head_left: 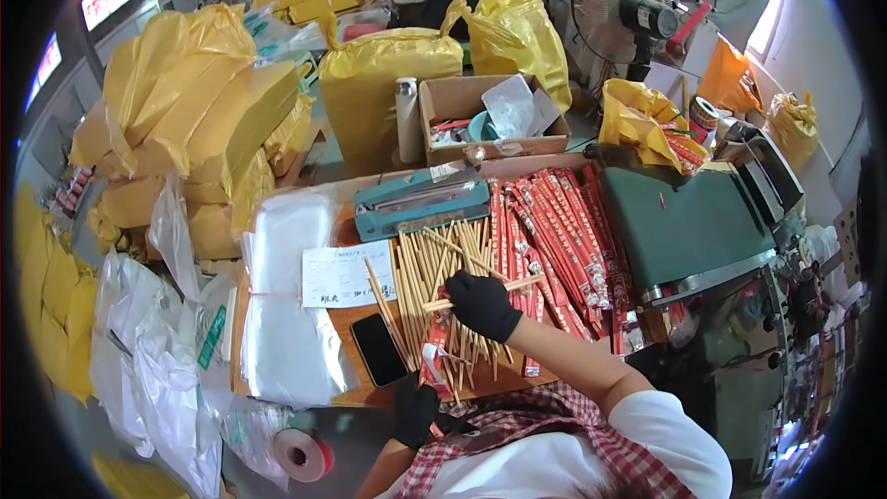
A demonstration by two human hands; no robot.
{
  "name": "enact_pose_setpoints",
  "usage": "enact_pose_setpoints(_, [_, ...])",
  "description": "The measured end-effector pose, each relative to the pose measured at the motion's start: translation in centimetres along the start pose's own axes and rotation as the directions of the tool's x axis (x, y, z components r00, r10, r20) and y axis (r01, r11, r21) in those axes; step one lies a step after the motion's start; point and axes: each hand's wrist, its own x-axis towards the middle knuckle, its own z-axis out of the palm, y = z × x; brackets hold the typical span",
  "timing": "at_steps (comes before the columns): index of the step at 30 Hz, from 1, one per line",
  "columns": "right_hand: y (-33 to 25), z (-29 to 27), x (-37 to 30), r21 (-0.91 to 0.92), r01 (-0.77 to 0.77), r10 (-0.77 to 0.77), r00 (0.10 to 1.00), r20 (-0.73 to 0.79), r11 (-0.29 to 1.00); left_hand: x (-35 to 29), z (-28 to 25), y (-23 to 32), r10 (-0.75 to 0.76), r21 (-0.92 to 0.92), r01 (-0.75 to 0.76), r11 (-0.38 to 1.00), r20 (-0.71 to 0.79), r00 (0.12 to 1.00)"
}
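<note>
My right hand (482,305), in a black glove, is closed around a pair of wooden chopsticks (522,284) held almost level above the table. Under it lies a wide heap of loose chopsticks (416,263). At the table's front edge my left hand (418,414), also gloved in black, is closed at the lower end of a red paper sleeve (431,365) with a whitish part. Its fingertips are partly hidden. Many red printed chopstick packets (554,222) lie in a pile right of the loose sticks.
Clear plastic bags (291,314), a paper slip (346,274) and a black phone (379,349) lie left of the sticks. Behind them sits a teal metal box (420,208). A green conveyor belt (688,231) stands at right. Yellow sacks (388,92) and a carton (494,148) stand beyond.
</note>
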Motion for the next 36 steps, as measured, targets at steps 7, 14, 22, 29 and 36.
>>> enact_pose_setpoints(7, [-8.1, 4.3, -4.9, 0.320, 0.149, -0.234, 0.940, 0.248, 0.936, 0.9, -1.4, -2.3, -0.271, -0.433, 0.109, 0.895, -0.334, 0.903])
enact_pose_setpoints(14, [-2.3, 2.7, 3.3, 0.658, -0.501, 0.270, 0.863, 0.427, 0.562, 3.8, -4.0, 2.1, -0.219, -0.565, 0.078, 0.822, -0.185, 0.958])
enact_pose_setpoints(22, [-2.4, 6.9, 2.7, 0.783, -0.598, 0.425, 0.762, 0.489, 0.172, 6.6, -3.4, 3.4, -0.374, -0.524, 0.177, 0.833, -0.297, 0.879])
enact_pose_setpoints(29, [1.2, 7.9, 5.3, 0.117, -0.522, 0.531, 0.844, -0.070, 0.845, 5.7, -3.4, 1.7, -0.311, -0.415, 0.244, 0.876, -0.102, 0.945])
enact_pose_setpoints(36, [-2.9, 2.8, 4.0, 0.881, -0.468, 0.308, 0.829, 0.466, -0.072, 4.3, -3.2, 3.4, -0.129, -0.747, 0.369, 0.552, 0.361, 0.924])
